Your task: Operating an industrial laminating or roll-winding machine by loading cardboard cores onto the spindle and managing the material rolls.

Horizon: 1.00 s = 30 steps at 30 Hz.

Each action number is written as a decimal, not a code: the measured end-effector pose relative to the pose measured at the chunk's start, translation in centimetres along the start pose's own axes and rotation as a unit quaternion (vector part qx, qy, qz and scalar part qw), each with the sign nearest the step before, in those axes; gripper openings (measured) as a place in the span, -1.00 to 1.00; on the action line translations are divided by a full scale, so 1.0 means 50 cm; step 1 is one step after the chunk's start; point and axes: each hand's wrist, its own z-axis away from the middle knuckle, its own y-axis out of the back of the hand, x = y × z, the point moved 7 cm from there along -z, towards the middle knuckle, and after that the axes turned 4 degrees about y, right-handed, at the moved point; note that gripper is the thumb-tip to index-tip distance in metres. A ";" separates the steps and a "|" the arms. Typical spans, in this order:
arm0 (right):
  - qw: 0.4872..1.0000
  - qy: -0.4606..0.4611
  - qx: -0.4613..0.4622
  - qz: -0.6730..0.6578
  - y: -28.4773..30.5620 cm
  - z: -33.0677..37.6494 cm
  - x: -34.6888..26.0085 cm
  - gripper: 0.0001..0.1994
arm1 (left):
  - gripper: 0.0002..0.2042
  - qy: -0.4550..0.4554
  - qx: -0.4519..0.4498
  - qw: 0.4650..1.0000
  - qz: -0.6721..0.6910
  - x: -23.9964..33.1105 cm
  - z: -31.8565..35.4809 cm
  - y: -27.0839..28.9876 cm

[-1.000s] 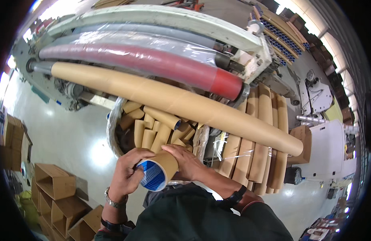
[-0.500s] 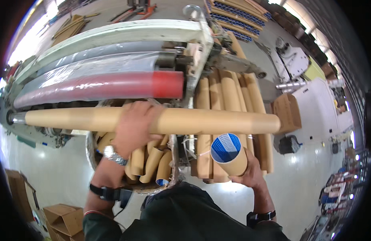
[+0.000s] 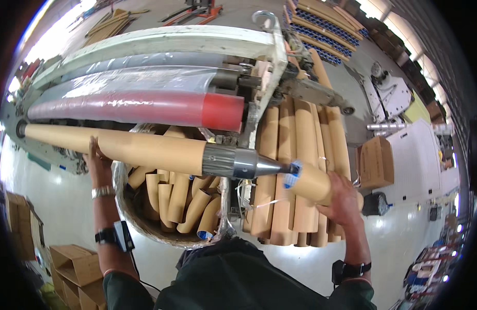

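A long brown cardboard tube lies across a metal shaft, whose ribbed section and tapered tip stick out on the right. My left hand is closed around the tube's left part from the near side, some fingers hidden. In my right hand is a short cardboard tube with a blue printed inner wall. Its blue end is at the thin tip of the shaft; whether the tip is inside it I cannot tell.
Beyond the shaft lies a red film-wrapped roll beneath a pale machine frame. A plastic-lined bin of short tube pieces stands below the shaft. Longer tubes are stacked at right, near a cardboard box.
The long tube has shifted left, baring the shaft's ribbed section and tip. My left hand has moved left along it. My right hand has raised and turned the short tube toward the tip.
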 end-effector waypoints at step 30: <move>0.979 0.103 0.036 -0.172 -0.200 -0.475 -0.930 -0.27 | -0.56 0.132 -0.237 0.949 -0.159 0.221 -0.276 0.668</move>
